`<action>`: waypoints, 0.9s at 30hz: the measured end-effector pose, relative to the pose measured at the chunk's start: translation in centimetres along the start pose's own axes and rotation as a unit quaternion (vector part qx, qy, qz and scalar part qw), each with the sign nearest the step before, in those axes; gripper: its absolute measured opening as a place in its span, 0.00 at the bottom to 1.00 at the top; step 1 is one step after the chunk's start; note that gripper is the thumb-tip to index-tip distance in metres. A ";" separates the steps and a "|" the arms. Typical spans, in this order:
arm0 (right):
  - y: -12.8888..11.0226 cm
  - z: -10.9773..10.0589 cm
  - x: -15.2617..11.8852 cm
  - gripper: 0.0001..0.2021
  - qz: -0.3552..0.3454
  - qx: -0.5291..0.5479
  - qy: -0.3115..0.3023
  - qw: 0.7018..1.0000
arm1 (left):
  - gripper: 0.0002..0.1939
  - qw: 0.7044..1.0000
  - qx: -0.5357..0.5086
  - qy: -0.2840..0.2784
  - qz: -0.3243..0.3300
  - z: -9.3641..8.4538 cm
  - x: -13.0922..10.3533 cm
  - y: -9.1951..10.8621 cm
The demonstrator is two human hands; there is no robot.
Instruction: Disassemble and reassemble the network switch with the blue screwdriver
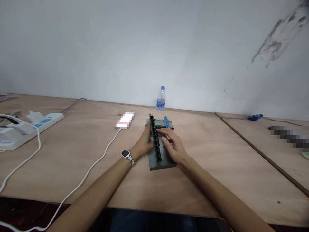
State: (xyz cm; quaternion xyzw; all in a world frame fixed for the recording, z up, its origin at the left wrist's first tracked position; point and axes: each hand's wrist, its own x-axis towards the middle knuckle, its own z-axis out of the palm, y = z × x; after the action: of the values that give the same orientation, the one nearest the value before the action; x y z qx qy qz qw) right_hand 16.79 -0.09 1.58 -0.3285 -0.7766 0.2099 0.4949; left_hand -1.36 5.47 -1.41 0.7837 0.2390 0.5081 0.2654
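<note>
A long green circuit board with a row of black ports stands on edge, tilted, over a grey metal casing. My left hand grips the board from the left, its fingers partly hidden behind it. On the right, my right hand is curved over the casing, thumb and forefinger apart. Its forefinger tip reaches the board's right side; whether it presses there I cannot tell. A small blue cylinder lies at the far end of the casing.
A part-filled water bottle stands against the wall. Left of the casing, a blurred-out phone lies on a white cable. Far left is a white power strip. A table seam runs along the right.
</note>
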 end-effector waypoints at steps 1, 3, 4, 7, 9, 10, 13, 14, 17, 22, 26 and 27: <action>0.0 -0.1 0.0 0.16 0.020 0.016 0.014 1.000 | 0.50 1.000 0.008 0.001 -0.007 -0.3 0.1 0.1; 0.0 -0.3 0.1 0.16 0.067 0.051 0.039 0.996 | 0.50 0.999 0.030 0.002 -0.018 -1.0 0.2 0.2; 0.0 -0.4 0.1 0.16 0.090 0.068 0.052 0.992 | 0.50 0.999 0.043 0.001 -0.020 -1.4 0.3 0.3; 0.4 -1.1 0.2 0.17 0.150 0.101 0.076 0.981 | 0.51 0.997 0.082 -0.009 -0.011 -2.6 0.7 0.7; 0.9 -1.6 0.3 0.20 0.175 0.099 0.072 0.977 | 0.51 0.994 0.107 -0.009 0.000 -3.3 0.9 1.0; 1.2 -1.8 0.4 0.20 0.183 0.090 0.064 0.977 | 0.51 0.993 0.118 -0.007 0.006 -3.5 1.0 1.1; 1.9 -2.4 0.4 0.21 0.182 0.064 0.040 0.980 | 0.51 0.989 0.149 0.006 0.022 -4.1 1.1 1.7; 2.0 -2.5 0.5 0.21 0.180 0.061 0.035 0.981 | 0.51 0.987 0.156 0.008 0.027 -4.3 1.2 1.9; 2.0 -2.5 0.6 0.21 0.188 0.079 0.023 0.979 | 0.50 0.986 0.163 0.007 0.034 -4.5 1.2 2.2; 1.6 -2.3 0.7 0.21 0.219 0.143 0.010 0.965 | 0.51 0.986 0.161 0.012 0.046 -4.5 1.2 2.2; 1.4 -2.4 0.8 0.22 0.266 0.195 0.000 0.944 | 0.51 0.987 0.154 0.022 0.046 -4.4 1.2 2.1; 1.3 -2.5 0.8 0.22 0.273 0.199 -0.005 0.941 | 0.52 0.987 0.150 0.023 0.046 -4.4 1.2 2.1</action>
State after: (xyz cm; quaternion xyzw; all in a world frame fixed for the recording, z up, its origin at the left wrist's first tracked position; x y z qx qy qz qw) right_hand 19.21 1.44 2.27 -0.4215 -0.6020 0.4885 0.4704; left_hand -4.76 5.45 2.23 0.8127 0.2824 0.4964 0.1155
